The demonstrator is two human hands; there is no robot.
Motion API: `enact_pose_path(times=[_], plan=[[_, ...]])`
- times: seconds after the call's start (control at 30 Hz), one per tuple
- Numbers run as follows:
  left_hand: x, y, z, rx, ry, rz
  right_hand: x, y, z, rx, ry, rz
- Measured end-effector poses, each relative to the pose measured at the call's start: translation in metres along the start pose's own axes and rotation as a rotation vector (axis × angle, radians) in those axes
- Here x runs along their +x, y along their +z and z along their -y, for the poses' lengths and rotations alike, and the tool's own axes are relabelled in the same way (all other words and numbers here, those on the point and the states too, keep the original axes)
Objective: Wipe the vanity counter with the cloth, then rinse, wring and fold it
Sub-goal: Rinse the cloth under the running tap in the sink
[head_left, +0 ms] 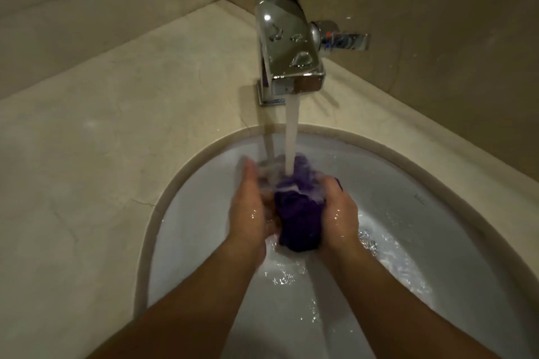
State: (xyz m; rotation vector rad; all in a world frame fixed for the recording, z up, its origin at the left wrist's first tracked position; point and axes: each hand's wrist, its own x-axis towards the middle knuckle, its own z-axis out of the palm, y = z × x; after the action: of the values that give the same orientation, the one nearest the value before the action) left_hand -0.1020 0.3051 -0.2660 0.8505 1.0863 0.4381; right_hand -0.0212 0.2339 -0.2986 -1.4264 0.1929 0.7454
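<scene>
Two bare forearms are reaching in from the bottom edge, left forearm (189, 300) and right forearm (393, 300), both leading up over the sink. One white oval sink (437, 213) is sitting sunk into the beige desk (116, 125). Inside it, water is pooling and running along the bottom and right side. Two hands are hanging over the bowl with one purple cloth (297, 218) bunched between them. The left hand (250, 213) is pressing against the cloth's left side with its fingers lying fairly straight and the tips blurred by water, so its grip is looking loose, not wrapped. The right hand (339, 210) is curling round the cloth's right side, its grip clamping the cloth, with a bit of purple poking out past the fingers. One chrome faucet (287, 46) is standing on the desk behind the sink, with one lever handle (344, 39) sticking out to its right and drops sitting on the spout top. One water stream (291, 131) is falling from the spout straight onto the top of the cloth and splashing over both hands. A thin crack is showing in the desk left of the sink rim. Beige walls (437, 9) are meeting in the corner behind the faucet.
</scene>
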Motion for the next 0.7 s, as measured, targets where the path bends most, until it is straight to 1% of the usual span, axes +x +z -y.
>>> enact_pose_path(times=[0.03,0.07,0.1,0.13,0.17,0.23,0.3,0.33,0.37,0.43,0.47,0.53,0.6,0.7], plan=[[-0.004,-0.003,-0.001,-0.032,-0.057,0.01,-0.004,-0.001,0.0,0.13,0.094,0.093],[-0.007,-0.005,0.001,-0.042,-0.112,0.036,-0.009,0.0,-0.001,0.198,0.165,0.165],[-0.013,-0.003,0.0,-0.071,-0.181,0.097,-0.014,0.004,0.0,0.219,0.196,0.214],[-0.019,0.0,-0.001,-0.145,-0.266,0.179,-0.018,0.009,0.0,0.202,0.184,0.208],[-0.025,0.005,-0.005,-0.234,-0.351,0.253,-0.02,0.014,0.0,0.137,0.137,0.164],[-0.028,0.007,-0.012,-0.341,-0.402,0.321,-0.021,0.019,0.003,-0.133,-0.036,0.045],[-0.023,0.003,-0.017,-0.327,-0.344,0.316,-0.028,0.019,0.012,-0.337,-0.258,-0.088],[-0.019,0.002,-0.019,-0.301,-0.31,0.311,-0.03,0.018,0.015,-0.357,-0.326,-0.093],[-0.018,0.003,-0.021,-0.262,-0.278,0.31,-0.034,0.019,0.017,-0.35,-0.358,-0.041],[-0.014,0.005,-0.022,-0.128,-0.194,0.277,-0.044,0.028,0.018,-0.354,-0.365,0.088],[-0.013,0.005,-0.021,-0.067,-0.143,0.248,-0.046,0.033,0.015,-0.366,-0.351,0.115],[-0.01,0.006,-0.019,0.005,-0.074,0.228,-0.041,0.039,0.009,-0.384,-0.358,0.083],[-0.008,0.006,-0.017,0.037,-0.036,0.218,-0.037,0.044,0.007,-0.416,-0.378,0.01],[-0.006,0.008,-0.017,0.069,0.049,0.125,-0.031,0.05,0.007,-0.408,-0.396,-0.096]])
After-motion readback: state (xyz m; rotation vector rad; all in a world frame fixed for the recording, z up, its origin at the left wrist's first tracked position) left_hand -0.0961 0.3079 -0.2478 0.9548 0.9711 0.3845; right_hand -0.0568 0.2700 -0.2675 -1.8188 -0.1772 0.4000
